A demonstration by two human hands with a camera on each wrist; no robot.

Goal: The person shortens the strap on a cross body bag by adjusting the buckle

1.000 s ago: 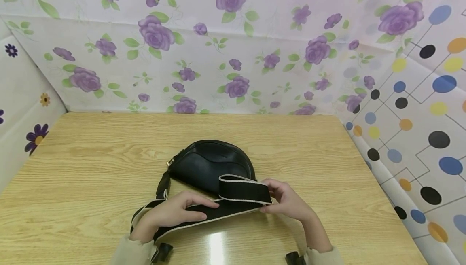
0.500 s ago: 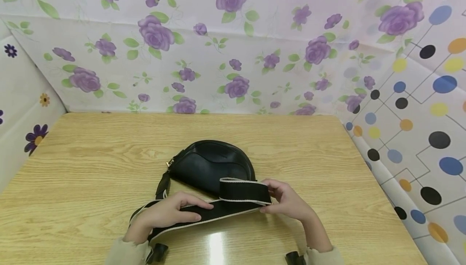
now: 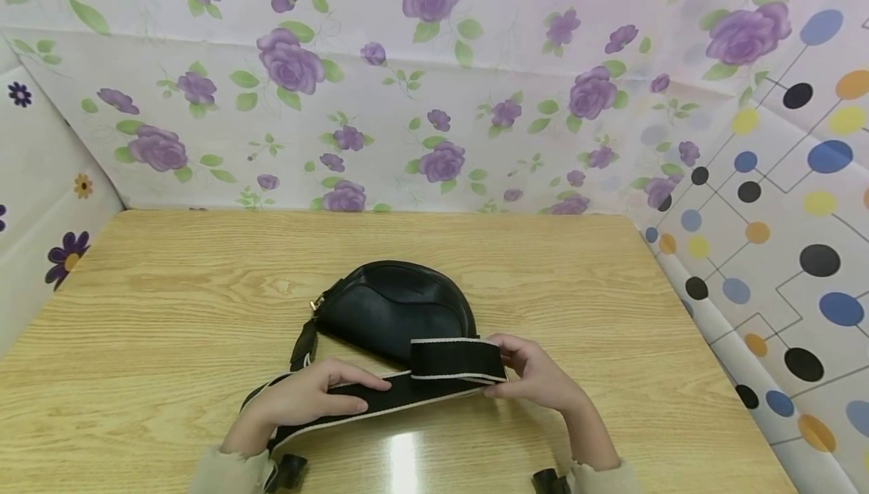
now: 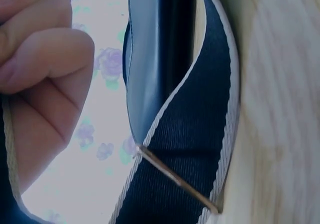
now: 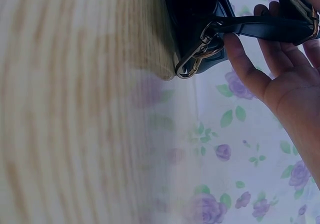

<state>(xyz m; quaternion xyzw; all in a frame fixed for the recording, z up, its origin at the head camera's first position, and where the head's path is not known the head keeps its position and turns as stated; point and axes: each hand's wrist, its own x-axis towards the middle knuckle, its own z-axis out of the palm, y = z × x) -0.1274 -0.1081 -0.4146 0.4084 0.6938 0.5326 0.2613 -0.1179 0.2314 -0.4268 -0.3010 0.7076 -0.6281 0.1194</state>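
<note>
A black half-moon shoulder bag [image 3: 400, 313] lies on the table, its wide black strap [image 3: 448, 360] with cream edging folded into a loop in front of it. My right hand [image 3: 536, 373] pinches the loop's right end between thumb and fingers. In the right wrist view, a narrow leather tab [image 5: 270, 28] runs from a metal clasp [image 5: 197, 59] on the bag to that hand. My left hand [image 3: 308, 396] grips the strap further left, thumb in front. Curled fingers [image 4: 55, 59] show beside the strap in the left wrist view, where a gold-coloured slider bar [image 4: 175, 178] crosses another stretch of strap.
The wooden table [image 3: 204, 268] meets a floral cloth [image 3: 380, 124] at the back. A dotted cloth [image 3: 781, 253] borders the right side, and a flowered white cloth [image 3: 54, 177] the left. Black wrist devices [image 3: 288, 471] sit below both hands.
My left hand has slid a little left along the strap. The strap loop has flattened and sunk slightly. My right hand and the bag stay where they were.
</note>
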